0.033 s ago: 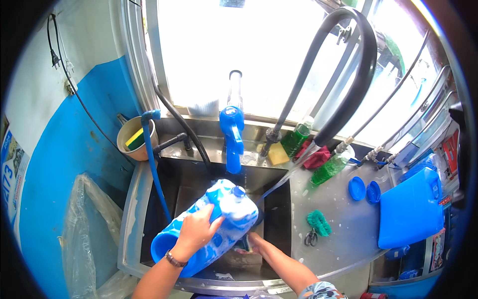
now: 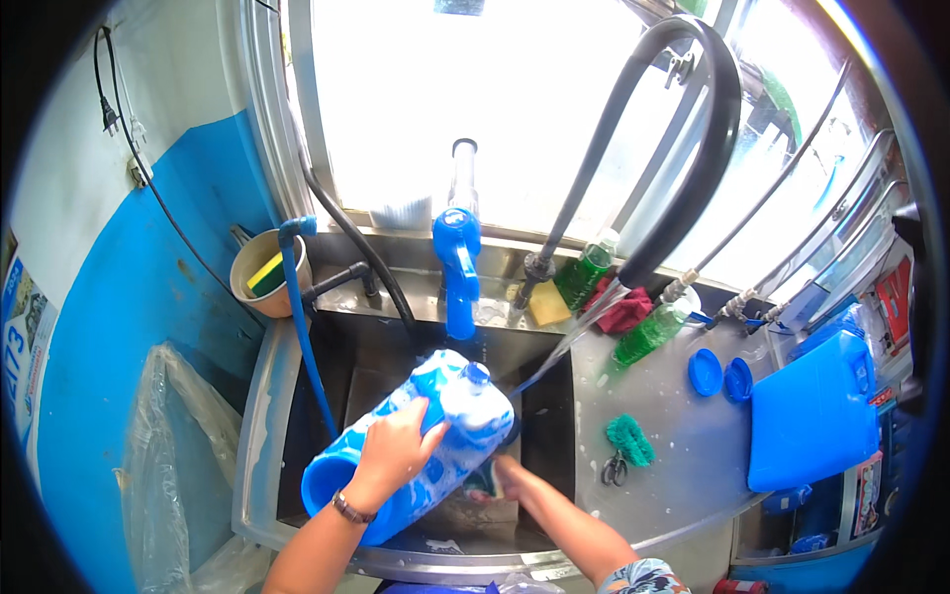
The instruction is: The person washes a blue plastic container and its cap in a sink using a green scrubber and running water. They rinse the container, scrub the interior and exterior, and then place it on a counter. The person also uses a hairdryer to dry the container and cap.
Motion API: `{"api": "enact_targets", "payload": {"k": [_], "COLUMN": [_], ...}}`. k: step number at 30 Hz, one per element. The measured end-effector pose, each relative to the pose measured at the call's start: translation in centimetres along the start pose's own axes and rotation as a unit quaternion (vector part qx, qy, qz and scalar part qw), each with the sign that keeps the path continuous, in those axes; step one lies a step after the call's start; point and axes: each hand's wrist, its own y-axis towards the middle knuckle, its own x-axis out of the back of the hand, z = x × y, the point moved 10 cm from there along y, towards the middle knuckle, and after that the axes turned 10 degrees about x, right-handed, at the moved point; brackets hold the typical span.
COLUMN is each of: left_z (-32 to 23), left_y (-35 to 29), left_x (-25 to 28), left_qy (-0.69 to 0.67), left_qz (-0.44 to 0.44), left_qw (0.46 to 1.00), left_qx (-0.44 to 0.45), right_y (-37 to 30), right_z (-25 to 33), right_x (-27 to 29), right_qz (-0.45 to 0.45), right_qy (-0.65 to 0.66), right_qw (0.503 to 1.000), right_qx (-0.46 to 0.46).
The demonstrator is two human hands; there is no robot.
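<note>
A large blue plastic jug point(image 2: 450, 450), coated in white suds, lies tilted over the steel sink. Its blue-capped neck points up and away from me, and the wide round end is at the near left. My left hand point(image 2: 401, 443) is closed over its upper side, thumb and fingers spread on the foamy surface. Lower down, beside the jug's right underside, my right hand point(image 2: 508, 479) is closed around a small piece with greenish and reddish parts, too obscured to name. Above the basin stands a blue tap point(image 2: 458, 267).
On the right counter point(image 2: 683, 465) lie a green scrubber point(image 2: 630, 441), scissors point(image 2: 615, 469), two blue caps point(image 2: 706, 373) and a blue jerrycan point(image 2: 813, 416). Green bottles point(image 2: 648, 335), a red cloth point(image 2: 620, 307) and a yellow sponge point(image 2: 547, 304) sit behind. A beige pot point(image 2: 262, 272) stands left.
My right hand has shifted slightly upward beside the jug. The left hand keeps its place on the jug.
</note>
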Motion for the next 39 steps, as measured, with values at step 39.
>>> {"api": "enact_targets", "payload": {"k": [39], "left_z": [-4.5], "left_y": [2.1], "left_x": [-3.1], "left_qy": [0.04], "left_qz": [0.038], "left_qw": [0.997], "left_qx": [-0.063], "right_y": [-16.9], "right_z": [29.0], "right_x": [-11.2], "right_qz": [-0.073], "right_qy": [-0.6], "right_qw": [0.756], "right_qx": [0.251]}}
